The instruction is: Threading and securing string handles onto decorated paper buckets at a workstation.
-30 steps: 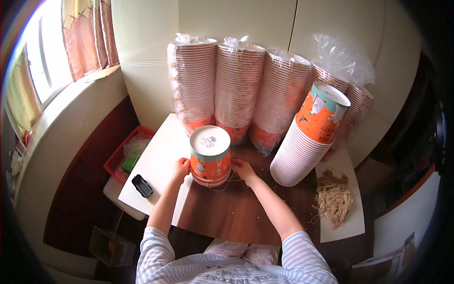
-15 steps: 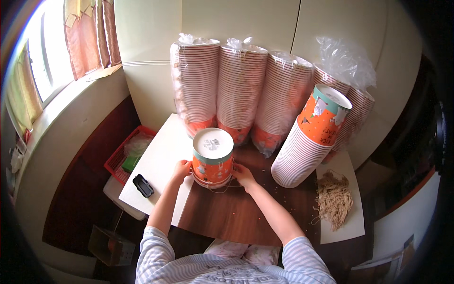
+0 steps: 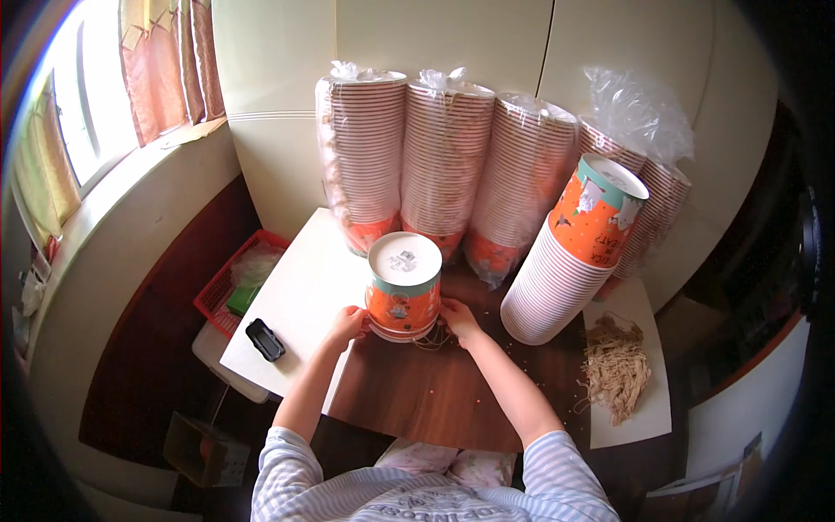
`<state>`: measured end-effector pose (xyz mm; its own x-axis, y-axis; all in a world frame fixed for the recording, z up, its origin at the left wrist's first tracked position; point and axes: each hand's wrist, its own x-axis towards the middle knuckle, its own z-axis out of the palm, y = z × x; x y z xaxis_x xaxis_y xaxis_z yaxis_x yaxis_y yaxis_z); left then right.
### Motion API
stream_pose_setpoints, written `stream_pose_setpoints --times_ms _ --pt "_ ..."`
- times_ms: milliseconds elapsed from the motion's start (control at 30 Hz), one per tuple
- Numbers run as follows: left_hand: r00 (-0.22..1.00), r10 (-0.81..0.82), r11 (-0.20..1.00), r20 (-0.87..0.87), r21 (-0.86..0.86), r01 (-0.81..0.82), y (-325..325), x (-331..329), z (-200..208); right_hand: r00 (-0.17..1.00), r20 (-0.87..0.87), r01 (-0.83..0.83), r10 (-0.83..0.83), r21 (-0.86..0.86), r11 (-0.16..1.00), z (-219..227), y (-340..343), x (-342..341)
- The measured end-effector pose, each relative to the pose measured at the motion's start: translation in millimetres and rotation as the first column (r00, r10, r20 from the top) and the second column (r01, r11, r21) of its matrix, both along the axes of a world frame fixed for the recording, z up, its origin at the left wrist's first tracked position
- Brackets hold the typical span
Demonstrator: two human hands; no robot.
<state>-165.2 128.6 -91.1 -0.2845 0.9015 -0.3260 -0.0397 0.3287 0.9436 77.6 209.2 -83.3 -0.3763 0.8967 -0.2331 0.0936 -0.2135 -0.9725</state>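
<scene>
An orange paper bucket (image 3: pixel 403 304) with a teal band and white base stands upside down on the table in front of me. My left hand (image 3: pixel 350 324) is closed at the left side of its rim. On the opposite side, my right hand (image 3: pixel 458 320) is closed against the bucket low down, its fingertips partly hidden. A thin tan cord (image 3: pixel 429 341) loops out near the rim beside my right fingers. Right of the bucket, a tall leaning stack of nested paper buckets (image 3: pixel 557 284) stands base up, without a bag.
Several bagged stacks of paper buckets (image 3: pixel 445 148) line the back. A bundle of tan cords (image 3: pixel 614 365) lies on a white board (image 3: pixel 639 424) at the right. To the left are a small black tray (image 3: pixel 264 340) and a red basket (image 3: pixel 213 306) below the table.
The bucket has shifted a little to the right and turned between my hands. Both hands have moved right with it, and the cord now hangs closer to my right hand.
</scene>
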Motion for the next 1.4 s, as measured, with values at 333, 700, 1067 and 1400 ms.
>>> stream_pose_setpoints --times_ms 333,700,1067,1400 --pt "0.996 0.046 0.999 -0.076 -0.025 -0.048 -3.2 6.7 4.7 0.980 -0.123 0.117 -0.157 -0.281 0.953 -6.5 -2.0 -4.4" --pt "0.987 -0.032 0.999 -0.155 -0.035 0.027 1.0 10.4 -1.2 0.981 -0.109 0.124 -0.159 -0.270 0.955 -4.7 -1.7 -2.7" --pt "0.984 -0.062 0.997 -0.164 -0.048 0.055 1.5 10.1 -4.0 0.989 -0.084 0.095 -0.119 -0.239 0.966 -18.4 4.9 0.4" --pt "0.983 0.028 0.998 -0.181 -0.041 -0.036 -4.3 12.4 -1.8 0.992 -0.083 0.076 -0.098 -0.233 0.970 -18.1 -4.1 9.6"
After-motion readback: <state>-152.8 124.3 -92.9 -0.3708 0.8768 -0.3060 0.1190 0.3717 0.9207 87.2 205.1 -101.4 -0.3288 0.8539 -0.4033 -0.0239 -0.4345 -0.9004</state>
